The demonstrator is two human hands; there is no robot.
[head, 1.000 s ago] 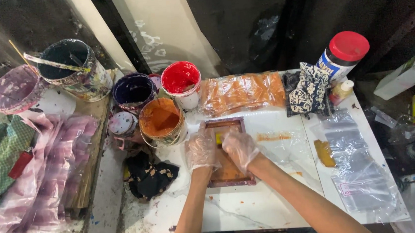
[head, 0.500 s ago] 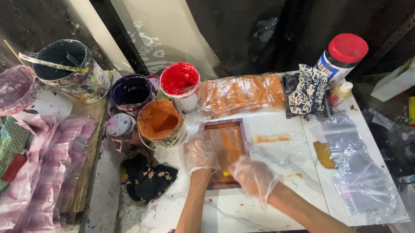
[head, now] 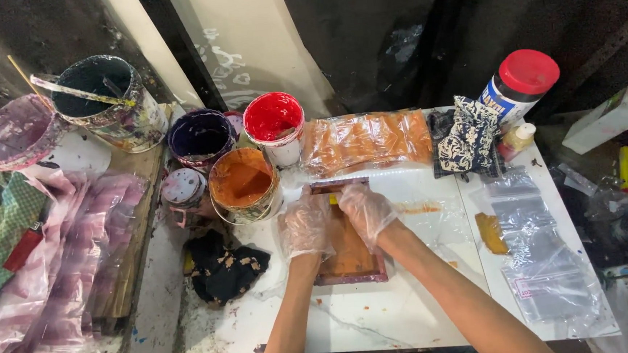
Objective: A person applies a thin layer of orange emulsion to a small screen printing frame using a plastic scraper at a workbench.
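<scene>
The right hand [head: 365, 211] is back beside the left hand [head: 304, 226], both flat and grasping nothing, pressing the orange-stained frame [head: 347, 251] on the bench [head: 381, 318]; lifting it squarely likely follows.

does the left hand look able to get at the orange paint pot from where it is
Probably yes. The left hand rests on the small wooden frame, and the orange paint pot stands just beside it, its mouth open and nothing between them.

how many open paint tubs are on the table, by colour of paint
orange tub: 1
red tub: 1
dark purple tub: 1
dark teal tub: 1
pale purple tub: 1
total: 5
</scene>
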